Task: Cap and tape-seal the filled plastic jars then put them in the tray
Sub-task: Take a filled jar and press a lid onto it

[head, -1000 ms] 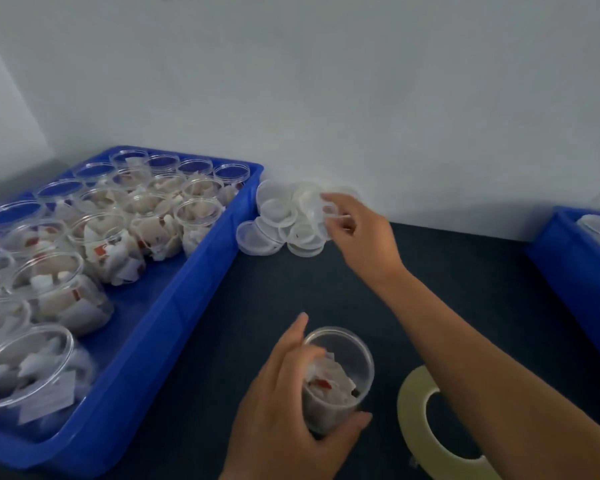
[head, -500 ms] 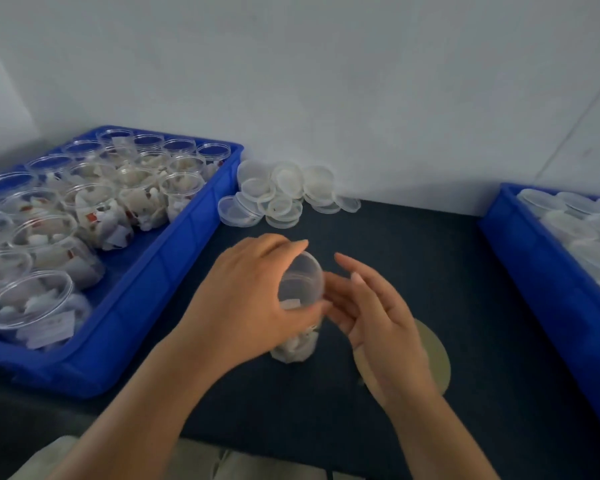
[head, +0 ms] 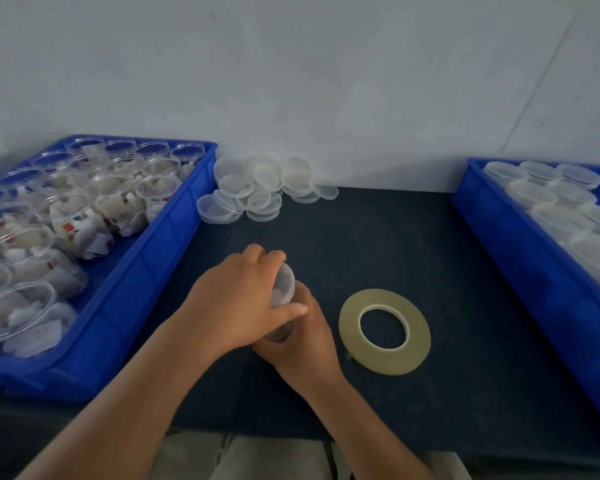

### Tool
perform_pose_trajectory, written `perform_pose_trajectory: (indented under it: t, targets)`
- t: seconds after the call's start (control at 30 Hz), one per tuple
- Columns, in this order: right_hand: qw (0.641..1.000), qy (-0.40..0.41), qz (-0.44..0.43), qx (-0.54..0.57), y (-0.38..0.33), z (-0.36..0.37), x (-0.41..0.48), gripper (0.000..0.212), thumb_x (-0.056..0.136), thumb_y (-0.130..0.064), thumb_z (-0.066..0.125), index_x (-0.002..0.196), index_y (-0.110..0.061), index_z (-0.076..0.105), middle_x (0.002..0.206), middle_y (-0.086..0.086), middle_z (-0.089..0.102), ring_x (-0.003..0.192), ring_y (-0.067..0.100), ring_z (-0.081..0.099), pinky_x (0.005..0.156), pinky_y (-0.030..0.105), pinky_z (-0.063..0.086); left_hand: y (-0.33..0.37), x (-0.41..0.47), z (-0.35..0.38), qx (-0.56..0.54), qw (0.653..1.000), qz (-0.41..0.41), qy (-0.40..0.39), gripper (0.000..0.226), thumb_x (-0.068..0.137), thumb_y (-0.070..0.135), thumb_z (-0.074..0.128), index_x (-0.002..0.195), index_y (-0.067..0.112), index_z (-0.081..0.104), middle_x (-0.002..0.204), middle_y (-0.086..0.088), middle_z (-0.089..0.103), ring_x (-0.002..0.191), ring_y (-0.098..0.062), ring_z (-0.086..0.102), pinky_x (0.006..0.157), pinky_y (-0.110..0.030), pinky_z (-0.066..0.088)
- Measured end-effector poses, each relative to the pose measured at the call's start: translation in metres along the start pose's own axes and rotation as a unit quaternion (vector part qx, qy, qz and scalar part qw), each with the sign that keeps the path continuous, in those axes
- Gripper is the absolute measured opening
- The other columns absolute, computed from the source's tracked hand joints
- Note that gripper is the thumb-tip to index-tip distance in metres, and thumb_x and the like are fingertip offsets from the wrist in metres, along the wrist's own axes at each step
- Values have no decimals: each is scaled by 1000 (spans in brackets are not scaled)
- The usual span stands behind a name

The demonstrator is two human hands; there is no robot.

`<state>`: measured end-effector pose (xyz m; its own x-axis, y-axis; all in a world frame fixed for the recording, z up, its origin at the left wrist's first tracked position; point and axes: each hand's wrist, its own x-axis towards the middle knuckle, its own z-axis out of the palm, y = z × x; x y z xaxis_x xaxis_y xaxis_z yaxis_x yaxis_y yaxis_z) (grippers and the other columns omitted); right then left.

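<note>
Holds 1 filled plastic jar (head: pixel 284 284) between both hands over the dark desk (head: pixel 378 237), a little toward 6 o'clock from its middle. Wraps the left hand (head: pixel 236 303) over the top of the plastic jar from 9 o'clock, with the fingers curled around the upper rim and the thumb stretched along the side. Grips the lower part with the right hand (head: pixel 302 337) from 5 o'clock, with the fingers closed around the body. Cannot tell if a lid sits on top, nor if the bottom touches the desk, because of the hands in front.

At 3 o'clock from the plastic jar, just beside the right hand, 1 roll of yellowish tape (head: pixel 384 331), flat on the desk and touched by no hand. At 12 o'clock, against the white wall (head: pixel 326 81), a loose pile of clear lids (head: pixel 257 188), several of them overlapping. At 9 o'clock, the 1st blue tray (head: pixel 153 265), full of open jars (head: pixel 73 216) with white pieces and small red marks inside. At 3 o'clock, well apart from the tape, the 2nd blue tray (head: pixel 520 258) with capped jars (head: pixel 548 199) in rows, partly cut by the edge of the view.
</note>
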<state>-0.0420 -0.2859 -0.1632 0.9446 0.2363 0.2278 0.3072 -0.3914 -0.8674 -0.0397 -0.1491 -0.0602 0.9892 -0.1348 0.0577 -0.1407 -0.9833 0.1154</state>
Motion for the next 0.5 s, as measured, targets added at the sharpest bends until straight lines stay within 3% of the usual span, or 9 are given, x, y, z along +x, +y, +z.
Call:
perform_pose_trajectory:
  t: [0.1,0.2,0.27,0.37,0.43,0.5]
  targets:
    - [1000,7,-10,28,2,-10,-9,73,74,-49,90,135,-45,51,129,-23,59,120,8,60,88,35,60,-9,-4,-7,-101,993,36,-46,81,78,88,61,146,52,34,143,29,40,122,-2,52,83,-21,45]
    - [990,-60,21,129,-1,-28,-17,82,75,-32,97,142,-39,51,126,-6,69,115,21,70,89,51,62,-15,-14,-14,-202,967,132,-81,76,70,83,75,135,63,40,142,38,37,131,2,48,95,-27,50]
    - [979,-132,9,157,-2,-41,-27,86,77,-18,95,149,-29,49,132,0,68,122,26,68,98,59,58,-18,-20,-16,-214,948,210,-104,72,70,81,79,132,63,47,150,32,38,141,-2,43,103,-33,49]
    - [963,-215,-13,161,-5,-55,-48,92,78,-6,94,154,-26,47,147,1,60,140,25,57,112,53,50,-19,-29,-12,-268,905,302,-134,63,72,84,78,128,59,62,158,14,40,148,-19,42,112,-44,42]
    - [961,-198,-25,193,-7,-59,-64,93,78,-1,92,156,-22,45,149,2,58,142,28,55,114,48,49,-23,-37,-9,-302,902,293,-95,73,73,82,79,139,54,62,161,9,39,150,-22,42,115,-43,45]
    - [960,-149,-18,238,-9,-59,-73,92,79,3,90,156,-19,45,147,5,60,140,32,56,111,45,51,-27,-49,-8,-366,900,232,-45,86,75,69,88,151,47,55,164,7,40,151,-19,45,114,-37,50]
